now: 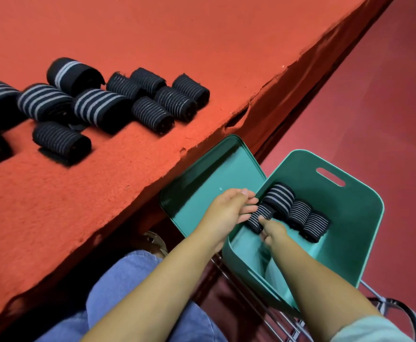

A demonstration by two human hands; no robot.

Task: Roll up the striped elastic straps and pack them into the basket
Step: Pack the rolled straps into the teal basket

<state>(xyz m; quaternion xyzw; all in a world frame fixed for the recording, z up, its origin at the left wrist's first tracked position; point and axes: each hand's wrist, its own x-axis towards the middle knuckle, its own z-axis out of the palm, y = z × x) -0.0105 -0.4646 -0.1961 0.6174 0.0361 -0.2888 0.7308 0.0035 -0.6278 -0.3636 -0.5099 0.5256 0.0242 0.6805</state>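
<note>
Rolled striped elastic strap [260,216] held low inside teal basket [350,243], gripped from both ends: left hand [229,209] with fingers curled over far end, right hand [272,234] pinching near end. Best set down snug against the three rolls [293,208] already packed, coil kept tight until seated to prevent unrolling. Both forearms extended forward and down over basket rim, beside teal lid [212,178]; further rolls [108,102] waiting on red table [152,33]

A fuzzy orange felt tabletop [152,45], ribbed black elastic-cloth rolls [152,112] and a smooth teal plastic basket [365,218] are seen.
</note>
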